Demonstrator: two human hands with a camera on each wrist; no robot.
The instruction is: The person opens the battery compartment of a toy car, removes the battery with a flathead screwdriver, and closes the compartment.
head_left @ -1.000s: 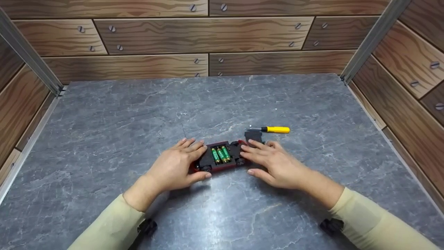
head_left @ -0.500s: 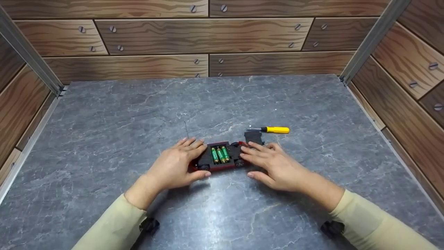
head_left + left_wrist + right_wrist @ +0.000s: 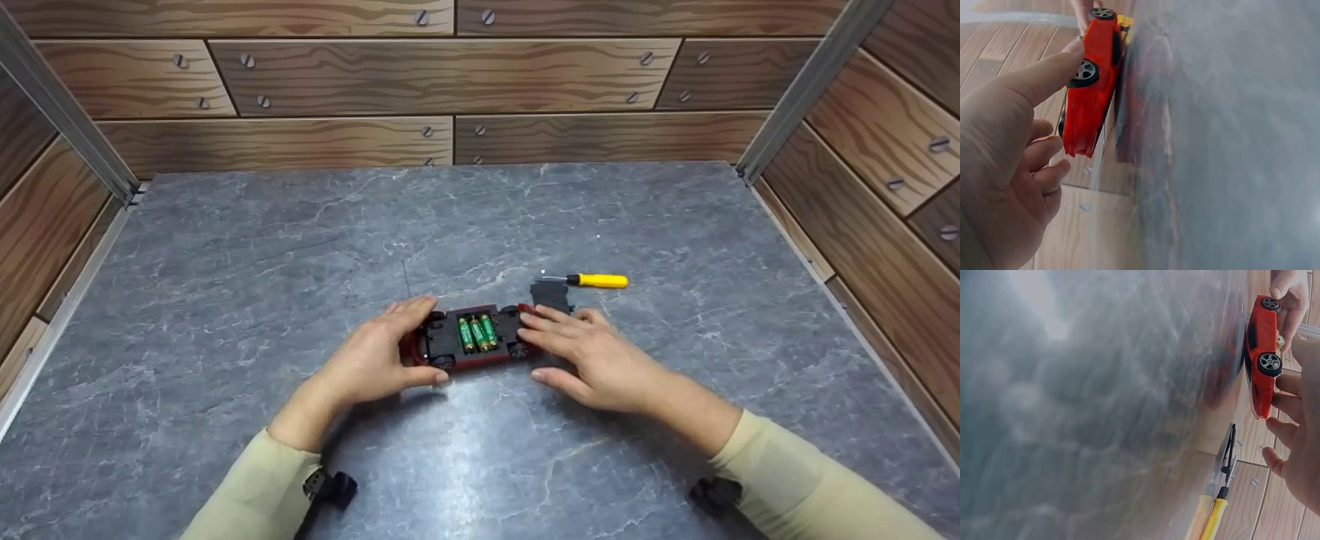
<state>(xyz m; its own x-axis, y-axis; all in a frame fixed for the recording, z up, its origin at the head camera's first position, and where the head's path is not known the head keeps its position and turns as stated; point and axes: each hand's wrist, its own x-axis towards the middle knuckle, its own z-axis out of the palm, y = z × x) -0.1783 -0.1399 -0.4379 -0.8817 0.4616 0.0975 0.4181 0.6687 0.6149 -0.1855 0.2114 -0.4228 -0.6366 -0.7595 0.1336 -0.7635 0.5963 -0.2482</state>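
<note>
**Wood-pattern walls and a gray counter, with a red toy car upside down**

Brown walls (image 3: 442,79) with a wood pattern stand at the back and on both sides, and pictures of screws are dotted over them. Gray metal posts (image 3: 814,86) stand in the corners. Below is a gray counter (image 3: 300,247) with pale wavy lines and a bright shiny patch near the person.

Near the middle of the counter lies the red toy car (image 3: 442,337), flat on its roof with its wheels up. Its black belly has an open box with three green batteries (image 3: 478,333) side by side.

At one end of the car is the left hand (image 3: 367,349). Its fingers are loose, with the thumb on the near side. The right hand (image 3: 600,356) is relaxed too, its fingers resting on the other end and its thumb held apart.

Just past the right fingers is a flat black cover (image 3: 549,295). Right behind it lies a screwdriver (image 3: 602,280) with a yellow handle. Both sleeves (image 3: 787,457) are pale yellow-green.
</note>
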